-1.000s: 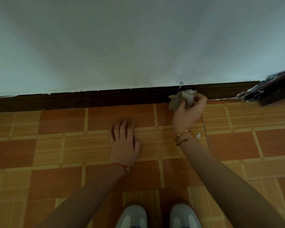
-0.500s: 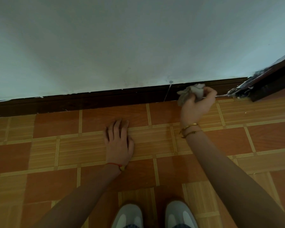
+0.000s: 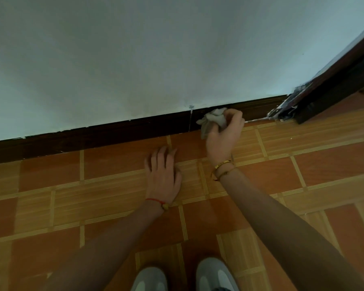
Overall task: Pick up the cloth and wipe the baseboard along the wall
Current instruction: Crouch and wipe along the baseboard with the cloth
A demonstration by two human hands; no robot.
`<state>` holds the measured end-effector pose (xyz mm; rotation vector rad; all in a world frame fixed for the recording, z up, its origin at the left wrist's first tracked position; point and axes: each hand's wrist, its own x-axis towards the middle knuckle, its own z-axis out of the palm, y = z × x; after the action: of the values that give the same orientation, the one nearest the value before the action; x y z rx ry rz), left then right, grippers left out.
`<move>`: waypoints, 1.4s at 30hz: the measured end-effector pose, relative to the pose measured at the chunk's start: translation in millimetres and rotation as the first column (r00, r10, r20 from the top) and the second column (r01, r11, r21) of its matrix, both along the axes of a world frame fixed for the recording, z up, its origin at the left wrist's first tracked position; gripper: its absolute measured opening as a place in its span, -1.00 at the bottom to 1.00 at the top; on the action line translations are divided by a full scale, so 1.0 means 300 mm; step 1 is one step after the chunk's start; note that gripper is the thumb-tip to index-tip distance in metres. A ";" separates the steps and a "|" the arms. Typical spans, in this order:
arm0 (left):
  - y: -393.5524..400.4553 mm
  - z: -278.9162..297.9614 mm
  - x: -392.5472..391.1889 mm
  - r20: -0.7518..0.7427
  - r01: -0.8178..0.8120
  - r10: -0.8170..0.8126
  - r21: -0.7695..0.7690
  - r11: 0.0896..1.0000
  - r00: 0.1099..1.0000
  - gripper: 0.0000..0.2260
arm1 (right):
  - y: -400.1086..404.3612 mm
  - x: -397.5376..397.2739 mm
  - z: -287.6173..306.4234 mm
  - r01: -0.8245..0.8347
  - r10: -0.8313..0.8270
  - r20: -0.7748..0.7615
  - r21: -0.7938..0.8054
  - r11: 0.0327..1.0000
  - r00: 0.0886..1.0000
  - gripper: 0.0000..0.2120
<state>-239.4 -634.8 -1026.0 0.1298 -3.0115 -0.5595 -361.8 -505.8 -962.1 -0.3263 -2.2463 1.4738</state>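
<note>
A dark brown baseboard (image 3: 105, 137) runs along the foot of the pale wall, rising toward the right. My right hand (image 3: 224, 136) is shut on a crumpled grey-white cloth (image 3: 213, 119) and presses it against the baseboard, just right of a thin vertical seam. Gold bracelets ring that wrist. My left hand (image 3: 163, 175) lies flat on the tiled floor with its fingers spread, a little left of the right hand and short of the baseboard. It holds nothing. A red string circles its wrist.
A dark door frame (image 3: 332, 85) with chipped paint at its foot meets the baseboard at the far right. The floor (image 3: 51, 198) is orange and tan tile. My two grey shoes (image 3: 214, 276) show at the bottom edge.
My right hand has slid the cloth rightward along the baseboard, past the vertical seam and nearer the door frame. The view has tilted. My left hand stays planted on the floor.
</note>
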 end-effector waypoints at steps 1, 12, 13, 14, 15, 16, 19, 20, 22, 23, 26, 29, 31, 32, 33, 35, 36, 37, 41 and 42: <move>0.010 -0.004 -0.008 0.020 0.008 -0.007 -0.009 1.000 1.000 -0.51 | 0.036 -0.022 0.001 0.045 -0.045 0.000 -0.025 0.999 0.999 -0.70; 0.034 -0.037 -0.020 0.046 0.016 -0.012 -0.089 0.996 0.999 -0.51 | 0.270 -0.141 -0.001 0.214 -0.214 -0.005 0.014 0.977 0.977 -0.64; 0.035 -0.036 -0.020 0.041 0.016 -0.013 -0.092 0.996 0.999 -0.51 | 0.241 -0.124 -0.019 0.138 -0.138 -0.010 0.002 0.990 0.990 -0.64; 0.035 -0.035 -0.020 0.033 0.013 -0.010 -0.093 0.996 0.999 -0.51 | 0.211 -0.103 -0.027 0.064 -0.064 0.001 -0.020 0.998 0.998 -0.65; 0.033 -0.036 -0.018 0.025 0.011 -0.008 -0.094 0.995 1.000 -0.52 | 0.191 -0.089 -0.038 0.009 -0.009 0.013 -0.032 0.999 1.000 -0.67; 0.032 -0.036 -0.018 0.020 0.011 -0.009 -0.094 0.996 1.000 -0.51 | 0.178 -0.076 -0.034 -0.010 0.010 0.026 -0.022 1.000 1.000 -0.68; 0.034 -0.034 -0.017 0.007 0.013 -0.012 -0.087 0.996 1.000 -0.51 | 0.193 -0.077 -0.020 0.010 -0.010 0.000 -0.003 1.000 1.000 -0.70; 0.034 -0.035 -0.018 0.005 0.011 -0.011 -0.086 0.996 1.000 -0.51 | 0.213 -0.086 -0.015 0.030 -0.030 -0.006 -0.017 0.999 1.000 -0.69; 0.032 -0.037 -0.016 -0.001 0.009 -0.009 -0.092 0.996 1.000 -0.51 | 0.279 -0.130 -0.028 0.123 -0.122 0.032 -0.062 0.990 0.992 -0.67; 0.032 -0.037 -0.015 -0.005 0.009 -0.010 -0.096 0.995 1.000 -0.51 | 0.319 -0.155 -0.034 0.191 -0.186 0.074 -0.066 0.979 0.980 -0.66; 0.034 -0.036 -0.017 -0.009 0.006 -0.007 -0.095 0.995 1.000 -0.51 | 0.412 -0.187 -0.039 0.248 -0.246 0.103 -0.007 0.969 0.964 -0.65; 0.039 -0.035 -0.019 0.000 0.003 -0.003 -0.094 0.996 1.000 -0.51 | 0.400 -0.178 -0.051 0.205 -0.210 0.142 0.048 0.978 0.967 -0.62; 0.038 -0.036 -0.020 0.005 -0.001 0.002 -0.100 0.995 1.000 -0.51 | 0.338 -0.150 -0.062 0.165 -0.171 0.176 0.052 0.985 0.969 -0.62; 0.038 -0.036 -0.020 0.004 0.000 0.000 -0.104 0.995 1.000 -0.51 | 0.299 -0.128 -0.067 0.127 -0.135 0.179 0.055 0.990 0.975 -0.63; 0.038 -0.037 -0.019 0.002 0.003 -0.003 -0.108 0.994 1.000 -0.51 | 0.255 -0.104 -0.073 0.082 -0.091 0.175 0.060 0.995 0.980 -0.64; 0.040 -0.037 -0.020 -0.008 0.003 -0.004 -0.112 0.994 1.000 -0.52 | 0.167 -0.057 -0.081 -0.011 -0.001 0.185 0.063 0.998 0.983 -0.67; 0.040 -0.037 -0.020 -0.015 0.001 -0.003 -0.114 0.994 1.000 -0.52 | 0.130 -0.036 -0.085 -0.058 0.046 0.192 0.060 0.996 0.980 -0.67; 0.039 -0.037 -0.020 -0.021 0.000 -0.003 -0.115 0.993 1.000 -0.52 | 0.103 -0.021 -0.088 -0.107 0.094 0.191 0.059 0.992 0.977 -0.67; 0.034 -0.037 -0.019 -0.031 0.006 -0.009 -0.101 0.995 0.999 -0.52 | 0.117 -0.008 -0.091 -0.219 0.199 0.159 0.117 0.969 0.967 -0.66; 0.034 -0.037 -0.019 -0.031 0.006 -0.009 -0.096 0.995 0.999 -0.52 | 0.145 -0.013 -0.087 -0.210 0.187 0.157 0.148 0.966 0.970 -0.66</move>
<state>-244.9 -624.6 -1037.2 0.1029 -3.0021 -0.4132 -365.7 -462.2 -988.0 -0.1622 -2.5601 1.3878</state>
